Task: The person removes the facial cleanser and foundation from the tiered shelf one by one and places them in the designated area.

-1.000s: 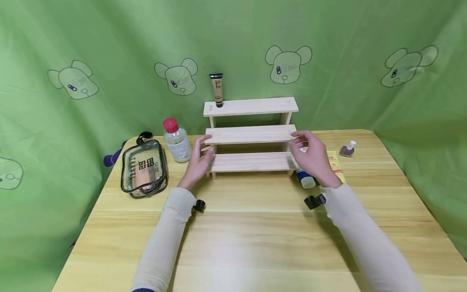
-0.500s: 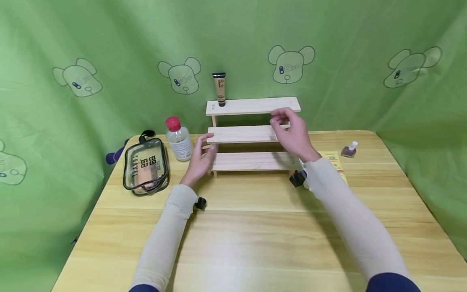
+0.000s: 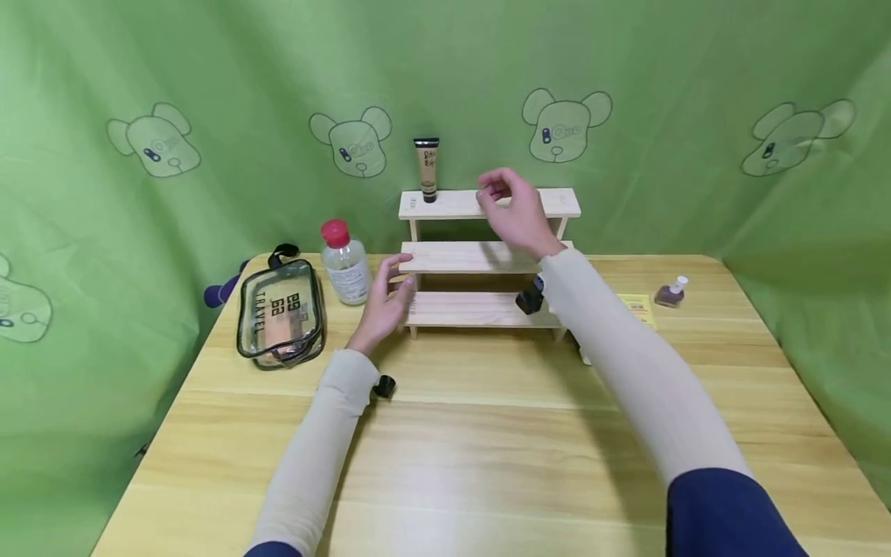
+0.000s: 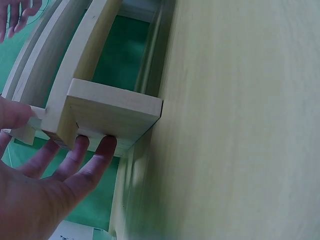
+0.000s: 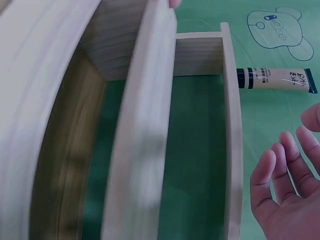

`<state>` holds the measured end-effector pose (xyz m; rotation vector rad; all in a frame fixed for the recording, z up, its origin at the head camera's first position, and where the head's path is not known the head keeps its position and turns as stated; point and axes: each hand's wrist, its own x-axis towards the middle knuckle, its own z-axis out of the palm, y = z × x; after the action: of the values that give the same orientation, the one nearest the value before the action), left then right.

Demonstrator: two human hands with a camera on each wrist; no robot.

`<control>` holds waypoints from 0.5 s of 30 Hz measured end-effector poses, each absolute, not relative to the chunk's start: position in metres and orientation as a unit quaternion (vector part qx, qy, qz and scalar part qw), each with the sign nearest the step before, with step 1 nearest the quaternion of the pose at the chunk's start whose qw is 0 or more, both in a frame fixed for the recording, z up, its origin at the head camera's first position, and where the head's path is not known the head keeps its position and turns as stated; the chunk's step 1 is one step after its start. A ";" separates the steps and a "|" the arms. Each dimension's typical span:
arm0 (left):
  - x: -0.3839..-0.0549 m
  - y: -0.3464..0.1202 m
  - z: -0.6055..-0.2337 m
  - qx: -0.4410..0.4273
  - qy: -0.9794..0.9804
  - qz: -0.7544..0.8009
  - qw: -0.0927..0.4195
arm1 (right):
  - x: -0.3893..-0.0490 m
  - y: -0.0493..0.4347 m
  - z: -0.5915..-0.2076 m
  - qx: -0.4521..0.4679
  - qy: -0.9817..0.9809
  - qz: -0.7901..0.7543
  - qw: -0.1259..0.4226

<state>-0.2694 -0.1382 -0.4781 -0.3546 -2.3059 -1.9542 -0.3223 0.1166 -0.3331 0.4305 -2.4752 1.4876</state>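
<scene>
A three-tier wooden display stand stands at the back of the table. On its top tier, at the left end, a beige cosmetic tube stands upright on its black cap; the right wrist view also has this tube. My left hand rests against the stand's left end. In the left wrist view, that hand's fingers touch the wooden side panel. My right hand is raised in front of the top tier, right of the tube, with loosely bent fingers and nothing between them.
A clear bottle with a red cap and a clear zipped travel pouch stand left of the stand. To the right are a yellow packet and a purple nail polish bottle. A green curtain hangs behind.
My right hand has left the stand's right end and moved up and left to the top tier. My left hand stays at the left end. The view has shifted slightly.
</scene>
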 end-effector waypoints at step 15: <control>-0.272 -0.138 -0.479 -0.115 -0.754 -0.645 0.052 | -0.349 0.061 -0.313 0.082 -0.814 0.571 0.069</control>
<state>-0.2716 -0.1376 -0.4791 -0.3491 -2.2926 -1.9605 -0.3488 0.0607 -0.3131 0.2456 -2.4490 1.7198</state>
